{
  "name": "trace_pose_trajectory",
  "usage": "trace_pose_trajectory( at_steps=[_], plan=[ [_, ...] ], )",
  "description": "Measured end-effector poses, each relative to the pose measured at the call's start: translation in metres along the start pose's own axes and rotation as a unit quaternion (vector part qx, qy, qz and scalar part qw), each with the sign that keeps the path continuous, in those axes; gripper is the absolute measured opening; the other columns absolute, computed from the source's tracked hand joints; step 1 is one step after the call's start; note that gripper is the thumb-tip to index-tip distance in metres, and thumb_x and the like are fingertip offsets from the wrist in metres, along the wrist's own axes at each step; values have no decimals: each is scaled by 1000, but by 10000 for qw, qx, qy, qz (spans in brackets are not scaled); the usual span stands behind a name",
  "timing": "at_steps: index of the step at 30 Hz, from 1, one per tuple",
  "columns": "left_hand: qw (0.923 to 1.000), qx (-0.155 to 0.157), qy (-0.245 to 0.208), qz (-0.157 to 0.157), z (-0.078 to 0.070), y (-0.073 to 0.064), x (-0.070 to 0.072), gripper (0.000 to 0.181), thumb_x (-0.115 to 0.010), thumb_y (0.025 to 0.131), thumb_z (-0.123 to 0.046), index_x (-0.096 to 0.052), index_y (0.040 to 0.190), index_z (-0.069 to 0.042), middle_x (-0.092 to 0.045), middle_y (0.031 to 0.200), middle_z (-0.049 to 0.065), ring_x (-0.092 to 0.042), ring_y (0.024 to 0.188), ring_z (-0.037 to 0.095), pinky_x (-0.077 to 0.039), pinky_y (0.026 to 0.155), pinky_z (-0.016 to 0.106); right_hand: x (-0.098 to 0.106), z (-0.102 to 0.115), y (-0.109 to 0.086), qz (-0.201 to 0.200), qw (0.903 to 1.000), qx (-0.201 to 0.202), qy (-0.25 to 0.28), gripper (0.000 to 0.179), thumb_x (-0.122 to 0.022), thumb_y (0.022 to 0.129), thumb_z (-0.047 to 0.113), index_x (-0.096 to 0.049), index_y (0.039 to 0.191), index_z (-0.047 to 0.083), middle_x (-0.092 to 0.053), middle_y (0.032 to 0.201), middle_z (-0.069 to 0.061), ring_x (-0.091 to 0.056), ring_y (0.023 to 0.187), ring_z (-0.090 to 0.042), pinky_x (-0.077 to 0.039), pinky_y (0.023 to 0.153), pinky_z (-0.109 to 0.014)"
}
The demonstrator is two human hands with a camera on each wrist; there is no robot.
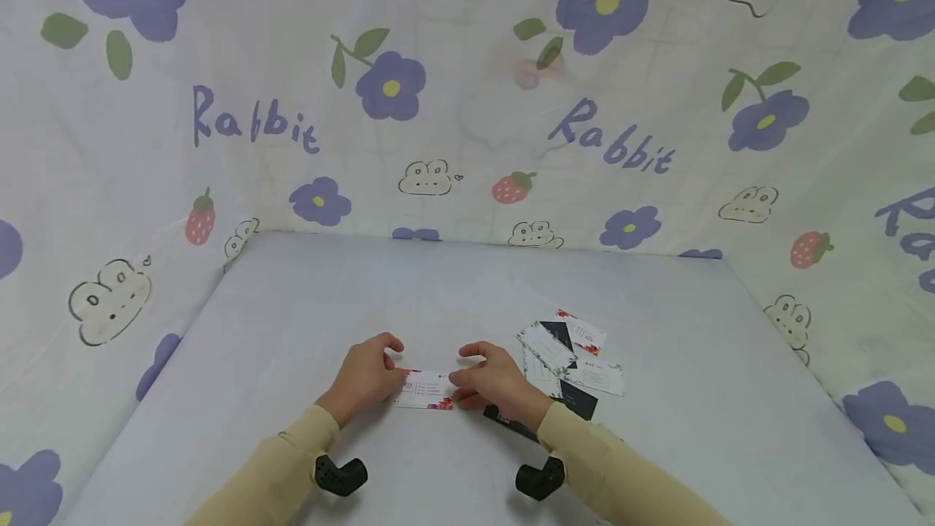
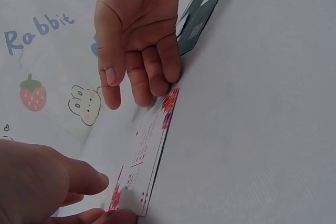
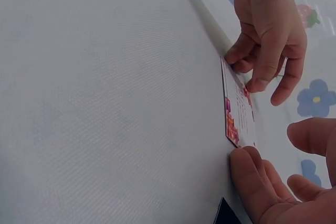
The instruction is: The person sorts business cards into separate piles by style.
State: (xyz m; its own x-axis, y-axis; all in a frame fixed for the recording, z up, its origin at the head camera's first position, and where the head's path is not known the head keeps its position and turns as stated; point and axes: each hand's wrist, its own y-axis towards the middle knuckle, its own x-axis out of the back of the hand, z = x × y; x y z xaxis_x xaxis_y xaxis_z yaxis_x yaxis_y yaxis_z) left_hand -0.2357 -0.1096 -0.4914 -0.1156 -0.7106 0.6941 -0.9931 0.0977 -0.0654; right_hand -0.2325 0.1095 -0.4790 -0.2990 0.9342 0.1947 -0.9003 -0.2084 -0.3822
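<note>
A white business card with red flower corners lies flat in front of me, between both hands. My left hand holds its left end, thumb and fingertips at the edges. At the card's right end my right hand is spread, its fingertips at or close to the edge; actual contact is unclear. In the left wrist view, the right hand shows relaxed fingers above the card. The left hand reaches the card's far end in the right wrist view.
Right of the hands lie loose, overlapping cards: a leafy white card, a red-flowered card and several others. A black card lies partly beside the right forearm. Patterned cloth hangs around the pale table.
</note>
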Motion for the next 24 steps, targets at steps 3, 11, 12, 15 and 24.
trace_pose_trajectory(
  at_steps=[3,11,12,15,24],
  plan=[
    [10000,38,-17,71,0,3,2,37,-72,89,-14,-63,123,-4,-62,86,6,-54,68,16,-44,57,26,3,-1,-2,-7,10000,64,38,52,-68,95,11,-48,142,1,-69,108,-17,-69,74,-16,-61,67,-29],
    [9999,-59,-37,120,-12,10,16,39,-70,92,-17,-61,127,-3,-64,87,8,-57,57,14,-48,55,26,18,1,-4,-179,9996,215,7,49,-67,97,12,-49,142,2,-69,104,-17,-70,78,-19,-63,76,-36],
    [9999,-52,-40,136,-15,10,18,39,-70,93,-17,-61,128,-3,-64,88,8,-57,57,14,-49,56,26,21,2,-4,-199,9995,225,17,50,-66,97,12,-49,142,2,-69,105,-17,-71,79,-19,-63,77,-37],
    [9998,-127,42,146,-25,13,22,40,-69,93,-18,-61,129,-3,-65,89,9,-57,58,15,-49,57,26,26,5,-6,-244,9994,264,21,51,-66,97,11,-48,143,1,-68,108,-19,-72,82,-20,-63,80,-41],
    [9991,-259,130,304,-51,26,13,41,-69,94,-20,-60,131,-5,-67,90,9,-59,60,15,-51,59,26,45,6,-12,-348,9992,205,63,51,-65,99,12,-47,145,2,-68,116,-21,-73,87,-22,-62,84,-44]
  ],
)
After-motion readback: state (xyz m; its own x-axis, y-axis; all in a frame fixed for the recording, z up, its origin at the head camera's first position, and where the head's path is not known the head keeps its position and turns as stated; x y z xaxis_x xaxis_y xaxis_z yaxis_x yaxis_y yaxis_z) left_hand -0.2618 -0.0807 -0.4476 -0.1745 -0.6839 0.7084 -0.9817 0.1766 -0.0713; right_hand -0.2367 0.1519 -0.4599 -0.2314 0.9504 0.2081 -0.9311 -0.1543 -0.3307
